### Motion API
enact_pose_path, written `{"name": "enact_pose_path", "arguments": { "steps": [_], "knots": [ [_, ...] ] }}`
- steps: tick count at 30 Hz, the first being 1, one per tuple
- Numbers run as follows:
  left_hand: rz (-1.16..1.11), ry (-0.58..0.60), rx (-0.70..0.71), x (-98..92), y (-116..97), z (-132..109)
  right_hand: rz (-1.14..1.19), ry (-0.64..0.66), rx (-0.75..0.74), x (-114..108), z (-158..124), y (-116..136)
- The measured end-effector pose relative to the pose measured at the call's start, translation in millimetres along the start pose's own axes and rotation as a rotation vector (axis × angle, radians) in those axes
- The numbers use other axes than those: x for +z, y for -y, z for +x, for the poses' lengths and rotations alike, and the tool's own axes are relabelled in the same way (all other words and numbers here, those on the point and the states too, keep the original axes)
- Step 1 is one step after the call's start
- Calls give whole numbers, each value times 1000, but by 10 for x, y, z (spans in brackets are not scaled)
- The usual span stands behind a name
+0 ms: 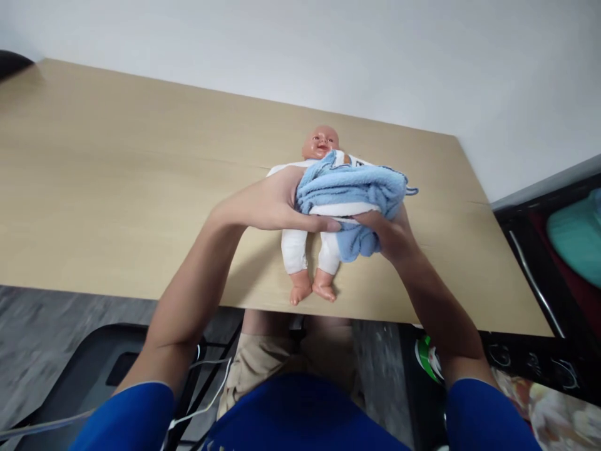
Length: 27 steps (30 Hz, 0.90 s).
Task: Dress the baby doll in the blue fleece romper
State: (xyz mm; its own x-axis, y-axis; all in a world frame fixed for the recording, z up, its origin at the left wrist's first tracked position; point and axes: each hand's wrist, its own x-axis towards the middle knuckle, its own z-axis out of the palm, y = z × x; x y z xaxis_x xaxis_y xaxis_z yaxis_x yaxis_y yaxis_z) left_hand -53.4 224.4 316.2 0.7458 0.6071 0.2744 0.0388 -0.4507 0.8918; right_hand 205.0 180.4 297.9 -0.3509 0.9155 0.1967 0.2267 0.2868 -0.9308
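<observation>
A baby doll (295, 254) in a white outfit lies on its back on the table, feet towards me. Above its body I hold up a bunched light-blue terry baby garment (352, 188) with a white band, a printed patch and a small loop at its right. My left hand (277, 200) grips the left side, thumb stretched along the lower edge. On the right side, my right hand (392, 232) is closed on the cloth, its thumb at the white band; its other fingers are hidden. The garment covers much of the doll's torso from view.
The tan table (117, 181) reaches back to a white wall (300, 56). At the left below stands a black folding chair (89, 382) with a white cable (206, 404) beside it. A dark rack with a teal item (577, 238) stands at the right.
</observation>
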Motion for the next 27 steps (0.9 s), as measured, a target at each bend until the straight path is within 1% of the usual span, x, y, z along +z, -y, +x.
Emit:
{"name": "enact_pose_path", "arguments": {
  "steps": [3, 5, 7, 8, 10, 12, 14, 16, 19, 22, 27],
  "knots": [
    [59, -284, -44, 328, 25, -135, 13, -113, -101, 107, -184, 37],
    [110, -473, -100, 598, 116, -247, -39, -135, -114, 175, -298, 1],
    [131, -598, -173, 875, 219, -403, -105, -120, -76, 233, -408, -72],
    [126, -625, -208, 1001, 262, -500, -145, -96, -50, 257, -462, -115],
    [111, -642, -271, 1200, 313, -723, -236, -36, -15, 301, -568, -207],
    [114, -631, -330, 1320, 320, -950, -327, 21, -12, 348, -663, -295],
    [123, -629, -379, 1377, 315, -1137, -397, 61, -32, 404, -734, -376],
    [136, -641, -417, 1402, 344, -1252, -445, 65, -47, 468, -766, -456],
    [166, -646, -460, 1423, 497, -1286, -503, 24, -30, 547, -748, -587],
    [172, -641, -472, 1435, 714, -1222, -539, 2, 22, 576, -705, -712],
    [139, -601, -386, 1391, 967, -1080, -549, -26, 53, 563, -662, -849]
  ]
}}
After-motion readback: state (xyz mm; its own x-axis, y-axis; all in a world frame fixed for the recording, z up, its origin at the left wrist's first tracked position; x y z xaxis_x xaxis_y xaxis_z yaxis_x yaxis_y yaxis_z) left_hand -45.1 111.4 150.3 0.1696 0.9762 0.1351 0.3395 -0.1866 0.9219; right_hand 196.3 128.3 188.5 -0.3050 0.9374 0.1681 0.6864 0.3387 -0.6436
